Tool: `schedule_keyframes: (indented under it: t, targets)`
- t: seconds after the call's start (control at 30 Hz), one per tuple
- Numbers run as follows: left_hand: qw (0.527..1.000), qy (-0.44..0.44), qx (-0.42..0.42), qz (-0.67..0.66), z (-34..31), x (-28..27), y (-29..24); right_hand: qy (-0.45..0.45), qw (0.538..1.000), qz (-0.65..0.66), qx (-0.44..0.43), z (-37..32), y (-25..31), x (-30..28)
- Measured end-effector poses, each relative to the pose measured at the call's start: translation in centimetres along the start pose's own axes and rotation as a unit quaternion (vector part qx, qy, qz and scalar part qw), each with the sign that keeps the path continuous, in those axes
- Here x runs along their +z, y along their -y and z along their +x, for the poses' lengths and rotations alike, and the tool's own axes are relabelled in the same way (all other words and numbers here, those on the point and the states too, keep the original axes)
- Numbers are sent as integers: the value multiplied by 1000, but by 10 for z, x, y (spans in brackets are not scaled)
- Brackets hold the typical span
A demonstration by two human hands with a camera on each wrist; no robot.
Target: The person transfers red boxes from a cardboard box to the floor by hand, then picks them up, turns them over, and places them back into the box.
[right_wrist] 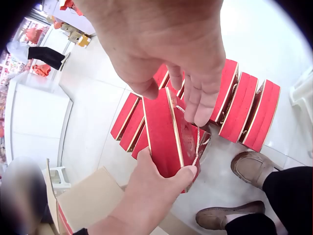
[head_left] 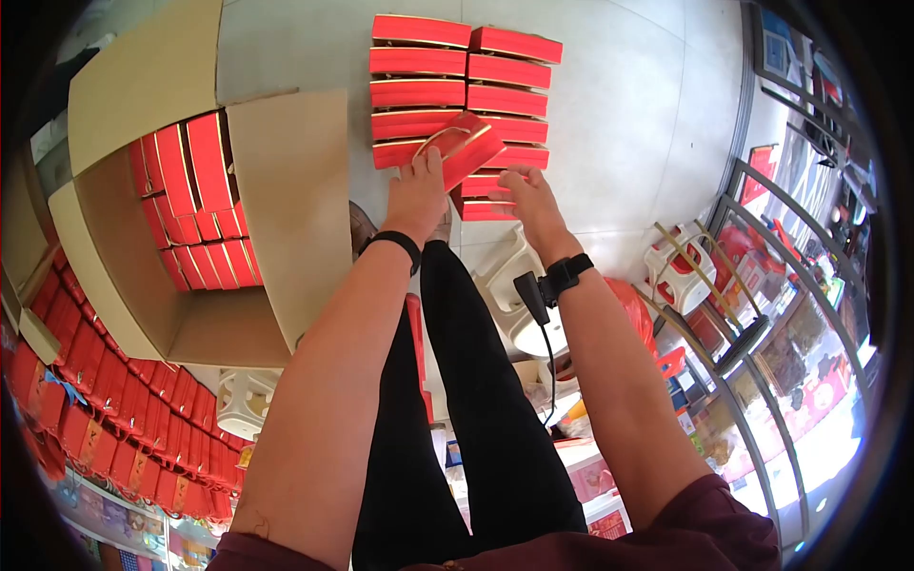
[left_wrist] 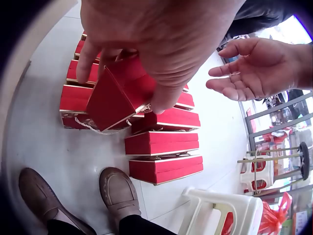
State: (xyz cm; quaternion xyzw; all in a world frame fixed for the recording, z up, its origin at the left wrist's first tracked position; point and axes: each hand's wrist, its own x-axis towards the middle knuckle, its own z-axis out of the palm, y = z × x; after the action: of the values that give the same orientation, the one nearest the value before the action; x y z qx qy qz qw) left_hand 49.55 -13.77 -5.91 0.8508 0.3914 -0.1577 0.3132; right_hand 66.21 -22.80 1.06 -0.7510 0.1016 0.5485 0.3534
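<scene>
Head view: a person's left hand (head_left: 419, 195) grips a red box (head_left: 478, 158), thumb to one side and fingers to the other, as the right hand (head_left: 535, 211) waits beside it, fingers loosely spread and holding nothing. The gold-edged box tilts over the near part of two rows of matching red boxes (head_left: 413, 93) on the pale tiled floor (head_left: 619, 124); whether it touches them is unclear.

Its flat faces and crisp edges suggest stiff board that should keep its shape, though corners could dent under a hard squeeze. Contents are hidden, but the one-handed hold hints at a modest load. The smooth covering may slip, making a broad grip across opposite faces the likely surest choice. A pale twisted cord (right_wrist: 197, 142), seen from the right wrist, offers another hold, probably handy for lifting but apt to let the box swing.

Off to the person's left, an open cardboard carton (head_left: 295, 190) holds more red boxes.
</scene>
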Motion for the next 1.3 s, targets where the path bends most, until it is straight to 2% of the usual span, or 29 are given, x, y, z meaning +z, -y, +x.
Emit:
schedule_keyframes:
  t: [0.07, 0.13, 0.2, 0.27, 0.37, 0.47, 0.57, 0.7, 0.73, 0.77, 0.8, 0.83, 0.93, 1.03, 1.17, 1.3]
  targets:
    - [999, 5, -20, -36, 2, 5, 0, 12, 1000, -7, -6, -1, 2, -1]
    - [994, 11, -33, -99, 1, -26, 3, 2, 1000, -22, -18, -4, 4, -3]
    - [970, 37, -59, -234, -10, -68, 6, -13, 999, -41, -29, -9, 10, -2]
    - [918, 33, -74, -388, -29, -83, 17, -38, 996, -65, -37, -18, 19, -2]
    - [780, 105, -140, -601, -64, -116, 35, 13, 998, -52, -29, -35, 40, 6]
    - [688, 152, -187, -685, -104, -167, 42, 130, 991, -14, -24, -47, 54, 20]
    - [623, 126, -189, -748, -135, -183, 52, 248, 969, -6, 7, -87, 86, 51]
    - [605, 82, -189, -769, -166, -204, 69, 253, 966, -49, 0, -113, 97, 88]
    - [733, 3, -177, -657, -174, -208, 73, 245, 967, -63, -21, -116, 98, 97]
    - [835, -74, -161, -521, -184, -210, 76, 246, 966, -73, -21, -119, 100, 106]
    - [908, -146, -144, -366, -194, -213, 80, 247, 965, -82, -20, -121, 101, 114]
    - [932, -160, -98, -309, -203, -226, 81, 249, 964, -91, -21, -123, 104, 123]
    - [969, -178, 31, -169, -226, -263, 85, 272, 957, -95, -13, -133, 115, 151]
    - [983, -144, 72, -83, -242, -274, 84, 286, 949, -134, -14, -143, 120, 182]
    - [986, -160, 54, 5, -250, -266, 113, 319, 935, -157, 14, -152, 115, 223]
    - [980, -194, 39, -26, -262, -273, 145, 355, 924, -137, 22, -159, 112, 264]
